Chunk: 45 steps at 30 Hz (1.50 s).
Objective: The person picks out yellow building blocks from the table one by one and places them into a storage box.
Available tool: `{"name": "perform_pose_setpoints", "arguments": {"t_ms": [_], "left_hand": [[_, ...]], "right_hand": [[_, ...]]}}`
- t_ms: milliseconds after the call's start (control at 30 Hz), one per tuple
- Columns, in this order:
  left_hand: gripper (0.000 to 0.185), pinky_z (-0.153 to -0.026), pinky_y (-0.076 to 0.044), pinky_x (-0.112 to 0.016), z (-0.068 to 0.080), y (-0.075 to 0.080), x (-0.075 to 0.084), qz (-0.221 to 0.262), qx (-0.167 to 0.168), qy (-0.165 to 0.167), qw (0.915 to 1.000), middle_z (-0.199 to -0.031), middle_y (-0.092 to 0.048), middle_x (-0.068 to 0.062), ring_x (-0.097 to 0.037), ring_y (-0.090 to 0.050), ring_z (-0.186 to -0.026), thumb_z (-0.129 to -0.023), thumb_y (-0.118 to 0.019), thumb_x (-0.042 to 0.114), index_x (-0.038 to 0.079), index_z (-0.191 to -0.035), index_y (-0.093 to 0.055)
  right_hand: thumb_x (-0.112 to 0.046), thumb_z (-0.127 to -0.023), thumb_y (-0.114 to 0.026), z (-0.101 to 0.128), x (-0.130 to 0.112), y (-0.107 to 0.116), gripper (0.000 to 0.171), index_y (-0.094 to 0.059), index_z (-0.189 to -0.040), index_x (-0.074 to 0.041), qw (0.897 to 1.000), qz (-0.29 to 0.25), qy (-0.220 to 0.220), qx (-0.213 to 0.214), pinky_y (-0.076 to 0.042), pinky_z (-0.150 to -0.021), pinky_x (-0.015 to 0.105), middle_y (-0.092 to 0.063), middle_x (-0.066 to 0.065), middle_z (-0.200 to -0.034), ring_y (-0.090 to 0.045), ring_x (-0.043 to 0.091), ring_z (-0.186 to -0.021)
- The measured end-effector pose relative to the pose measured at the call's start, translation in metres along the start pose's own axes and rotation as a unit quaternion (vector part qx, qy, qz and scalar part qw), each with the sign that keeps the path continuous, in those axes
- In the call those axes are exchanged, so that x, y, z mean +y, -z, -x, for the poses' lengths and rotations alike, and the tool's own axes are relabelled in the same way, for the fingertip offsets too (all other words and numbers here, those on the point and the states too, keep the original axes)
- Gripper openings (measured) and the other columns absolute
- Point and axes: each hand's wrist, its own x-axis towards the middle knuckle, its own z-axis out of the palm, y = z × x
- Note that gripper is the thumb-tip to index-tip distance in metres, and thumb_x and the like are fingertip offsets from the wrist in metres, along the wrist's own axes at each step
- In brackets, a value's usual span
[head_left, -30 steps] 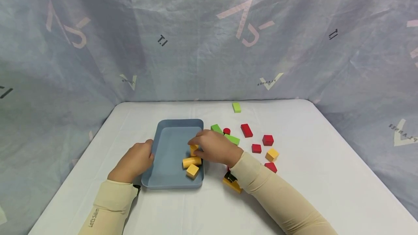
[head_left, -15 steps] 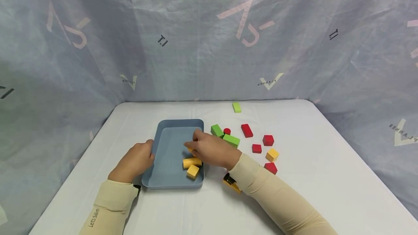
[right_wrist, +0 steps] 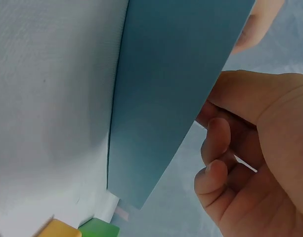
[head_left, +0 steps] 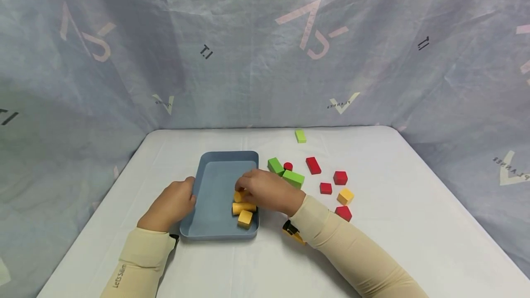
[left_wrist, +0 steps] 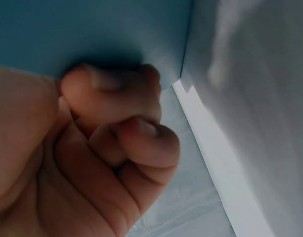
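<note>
"Let's Slim" on sleeve [head_left: 124, 270] ("PLANNER" on backdrop [head_left: 342, 103])

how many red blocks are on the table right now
5 red blocks, all right of the blue tray: one long block, a small round one, two cubes, one by the right sleeve. Others may be hidden.

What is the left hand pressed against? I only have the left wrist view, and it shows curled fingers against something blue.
Observer: A blue tray. The left hand holds its left rim, thumb on top.
Operator: Is anything in the tray?
Observer: Three yellow blocks, all by its right wall.
Operator: Where is the other hand?
Observer: The right hand reaches over the tray's right wall, fingertips at the farthest yellow block. I cannot tell whether it grips the block.
</note>
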Motion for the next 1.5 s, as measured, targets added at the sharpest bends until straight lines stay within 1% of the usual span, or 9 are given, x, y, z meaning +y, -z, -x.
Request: {"name": "perform_pose_setpoints", "arguments": {"t_ms": [133,233,467,733,867,1233,1367,1500], "left_hand": [[0.039,-0.073,-0.059,-0.046,0.0,-0.001,0.0,0.002,0.002,-0.001,1.0,-0.109,-0.07,-0.032,-0.034,-0.072,-0.096,-0.096,-0.062,0.001,-0.017,-0.129,-0.055],[0.038,-0.072,-0.058,-0.045,0.0,-0.001,0.0,0.002,0.003,-0.003,1.0,-0.107,-0.071,-0.031,-0.032,-0.072,-0.093,-0.095,-0.063,0.0,-0.017,-0.128,-0.056],[0.029,-0.064,-0.055,-0.04,0.0,-0.001,0.0,0.003,0.003,-0.004,1.0,-0.096,-0.071,-0.025,-0.024,-0.068,-0.08,-0.095,-0.061,-0.002,-0.014,-0.12,-0.058],[0.03,-0.066,-0.056,-0.041,0.0,-0.002,-0.001,-0.001,0.009,-0.006,0.9999,-0.098,-0.072,-0.026,-0.025,-0.069,-0.082,-0.095,-0.061,-0.001,-0.014,-0.121,-0.058],[0.028,-0.066,-0.056,-0.042,0.0,-0.002,-0.001,-0.003,0.013,-0.008,0.9999,-0.096,-0.071,-0.025,-0.025,-0.069,-0.082,-0.094,-0.061,-0.001,-0.014,-0.119,-0.059],[0.023,-0.062,-0.053,-0.039,0.0,0.0,0.001,-0.004,0.012,-0.014,0.9998,-0.089,-0.07,-0.022,-0.022,-0.065,-0.075,-0.094,-0.061,-0.002,-0.013,-0.114,-0.059],[0.022,-0.062,-0.052,-0.039,0.0,0.0,0.001,-0.006,0.011,-0.015,0.9998,-0.088,-0.07,-0.021,-0.021,-0.064,-0.074,-0.094,-0.061,-0.002,-0.013,-0.113,-0.059],[0.024,-0.062,-0.052,-0.038,0.0,0.001,0.001,-0.007,0.008,-0.014,0.9998,-0.088,-0.07,-0.022,-0.021,-0.064,-0.074,-0.094,-0.061,-0.002,-0.013,-0.115,-0.059]], "right_hand": [[-0.019,-0.095,-0.076,0.0,0.001,-0.003,0.012,-0.08,-0.107,-0.021,1.0,0.01,0.008,-0.003,-0.053,-0.084,0.02,-0.075,-0.012,-0.1,-0.062,0.006,-0.091],[-0.017,-0.096,-0.074,0.001,0.002,-0.004,0.012,-0.082,-0.104,-0.023,1.0,0.022,0.014,-0.006,-0.052,-0.083,0.02,-0.076,-0.013,-0.098,-0.062,0.006,-0.092],[-0.017,-0.095,-0.075,0.002,0.001,0.0,0.013,-0.083,-0.104,-0.022,1.0,0.014,0.019,-0.012,-0.052,-0.082,0.021,-0.077,-0.012,-0.098,-0.063,0.007,-0.093],[-0.015,-0.095,-0.075,0.003,0.0,0.002,0.016,-0.083,-0.107,-0.021,0.999,0.005,0.015,-0.029,-0.052,-0.08,0.016,-0.071,-0.008,-0.101,-0.061,0.004,-0.09],[-0.014,-0.095,-0.074,0.004,0.0,0.003,0.018,-0.083,-0.109,-0.022,0.999,0.003,0.009,-0.036,-0.051,-0.077,0.015,-0.069,-0.007,-0.1,-0.06,0.003,-0.088],[-0.01,-0.095,-0.072,0.005,-0.002,0.004,0.021,-0.083,-0.108,-0.022,0.999,0.0,0.004,-0.045,-0.05,-0.075,0.015,-0.067,-0.007,-0.099,-0.057,0.004,-0.087],[-0.012,-0.095,-0.073,0.006,-0.001,0.005,0.021,-0.083,-0.109,-0.023,0.999,0.003,0.003,-0.048,-0.051,-0.075,0.016,-0.066,-0.007,-0.098,-0.057,0.004,-0.086],[-0.014,-0.094,-0.076,0.007,-0.001,0.007,0.021,-0.082,-0.111,-0.024,0.999,0.007,0.014,-0.048,-0.051,-0.077,0.016,-0.066,-0.006,-0.099,-0.057,0.005,-0.088]]}}
